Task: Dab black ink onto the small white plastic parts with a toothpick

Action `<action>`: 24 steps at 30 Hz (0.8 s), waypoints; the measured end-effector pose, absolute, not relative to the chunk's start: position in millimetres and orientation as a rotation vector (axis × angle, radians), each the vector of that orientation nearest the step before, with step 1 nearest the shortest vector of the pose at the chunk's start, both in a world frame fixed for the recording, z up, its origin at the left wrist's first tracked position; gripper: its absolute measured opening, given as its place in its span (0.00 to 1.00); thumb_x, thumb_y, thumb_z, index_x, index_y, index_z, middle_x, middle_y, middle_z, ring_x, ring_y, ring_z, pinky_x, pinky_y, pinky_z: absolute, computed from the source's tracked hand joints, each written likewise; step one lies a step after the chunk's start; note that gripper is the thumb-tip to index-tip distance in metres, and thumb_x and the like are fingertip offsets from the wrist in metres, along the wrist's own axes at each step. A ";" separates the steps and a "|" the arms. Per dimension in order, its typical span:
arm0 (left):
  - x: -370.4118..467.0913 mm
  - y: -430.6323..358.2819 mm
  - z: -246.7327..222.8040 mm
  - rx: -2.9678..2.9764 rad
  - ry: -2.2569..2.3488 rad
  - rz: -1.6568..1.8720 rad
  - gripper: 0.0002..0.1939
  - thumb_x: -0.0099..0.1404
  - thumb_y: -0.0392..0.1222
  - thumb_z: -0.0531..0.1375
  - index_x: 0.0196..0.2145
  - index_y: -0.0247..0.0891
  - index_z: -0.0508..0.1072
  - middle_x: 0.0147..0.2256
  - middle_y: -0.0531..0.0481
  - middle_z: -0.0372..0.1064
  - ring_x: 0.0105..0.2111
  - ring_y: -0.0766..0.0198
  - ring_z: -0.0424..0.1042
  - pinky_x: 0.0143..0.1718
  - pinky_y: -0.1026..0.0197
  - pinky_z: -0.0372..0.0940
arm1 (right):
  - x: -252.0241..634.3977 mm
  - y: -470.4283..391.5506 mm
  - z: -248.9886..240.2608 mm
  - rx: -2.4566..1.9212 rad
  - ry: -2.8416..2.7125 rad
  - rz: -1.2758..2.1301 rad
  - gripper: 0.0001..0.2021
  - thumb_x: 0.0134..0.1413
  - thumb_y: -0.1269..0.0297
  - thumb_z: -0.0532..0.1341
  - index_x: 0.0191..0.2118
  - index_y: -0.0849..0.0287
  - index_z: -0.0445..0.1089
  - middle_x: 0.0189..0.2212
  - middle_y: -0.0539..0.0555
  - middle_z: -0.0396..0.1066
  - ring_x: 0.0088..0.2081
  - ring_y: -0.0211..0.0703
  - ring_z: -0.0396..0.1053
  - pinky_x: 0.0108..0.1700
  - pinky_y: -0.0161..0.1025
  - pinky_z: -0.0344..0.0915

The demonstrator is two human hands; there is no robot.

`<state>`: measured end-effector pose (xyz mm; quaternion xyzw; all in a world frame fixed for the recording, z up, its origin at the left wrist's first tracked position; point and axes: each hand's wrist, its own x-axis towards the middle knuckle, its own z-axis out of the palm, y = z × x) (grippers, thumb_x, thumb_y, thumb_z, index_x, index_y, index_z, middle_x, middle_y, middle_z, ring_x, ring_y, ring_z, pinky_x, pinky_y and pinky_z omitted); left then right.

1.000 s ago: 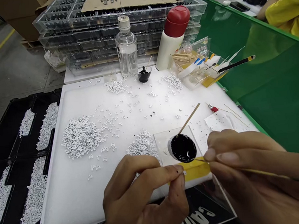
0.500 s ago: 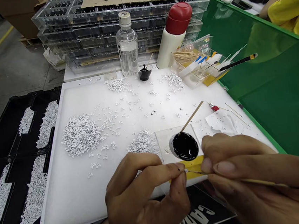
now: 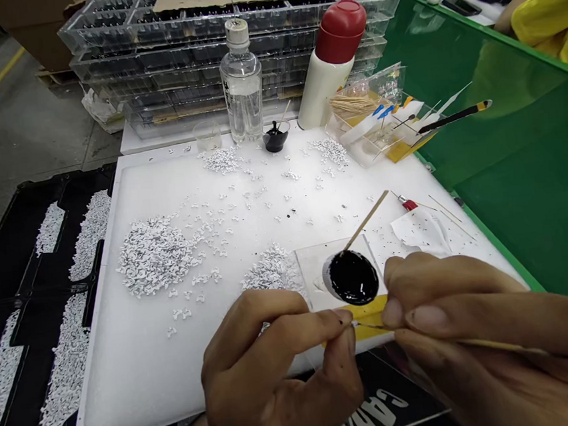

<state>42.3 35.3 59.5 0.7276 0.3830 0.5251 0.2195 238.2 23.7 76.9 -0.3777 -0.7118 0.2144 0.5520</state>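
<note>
My left hand (image 3: 283, 367) pinches a tiny white piece (image 3: 355, 324) between thumb and forefinger; its shape is mostly hidden. In my right hand (image 3: 480, 328) is a thin wooden stick (image 3: 502, 344) with a fine dark tip, gripped like a pen. That tip meets the white piece or lies very close to it. Just beyond my fingers, a small cup of black paint (image 3: 353, 278) rests on a clear plate (image 3: 311, 257), with another wooden stick (image 3: 365, 222) leaning out of it. Small white pieces (image 3: 272, 269) lie heaped to the left of the cup.
A larger heap of white pieces (image 3: 155, 255) lies on the white board (image 3: 137, 361). Behind stand a clear bottle (image 3: 243, 90), a second black cup (image 3: 275, 137), a red-capped flask (image 3: 330, 68) and a tool box (image 3: 366, 125). Black trays (image 3: 0, 287) sit left; a green partition (image 3: 525, 169) runs right.
Both hands keep nearly the same pose, with the stick's tip still at the white piece. The whole view has shifted very slightly.
</note>
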 end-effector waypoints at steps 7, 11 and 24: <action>43.5 38.8 60.2 2.021 1.070 1.443 0.12 0.66 0.21 0.66 0.39 0.37 0.77 0.36 0.59 0.76 0.33 0.73 0.77 0.34 0.71 0.76 | 240.0 23.6 75.1 -0.919 -1.728 0.504 0.17 0.60 0.83 0.71 0.50 0.59 0.75 0.43 0.47 0.81 0.41 0.30 0.82 0.49 0.22 0.81; 43.1 37.9 59.3 1.988 1.091 1.440 0.12 0.66 0.22 0.66 0.40 0.37 0.79 0.36 0.59 0.76 0.33 0.73 0.77 0.34 0.71 0.76 | 240.0 17.4 70.9 -0.968 -1.771 0.504 0.13 0.66 0.77 0.70 0.51 0.57 0.74 0.43 0.48 0.80 0.40 0.32 0.81 0.47 0.25 0.82; 45.0 39.5 57.7 1.997 1.060 1.442 0.13 0.65 0.20 0.65 0.40 0.35 0.78 0.36 0.59 0.75 0.33 0.74 0.76 0.35 0.73 0.75 | 235.4 16.7 70.3 -1.106 -1.760 0.355 0.02 0.72 0.66 0.69 0.46 0.54 0.76 0.35 0.45 0.76 0.36 0.30 0.79 0.53 0.28 0.81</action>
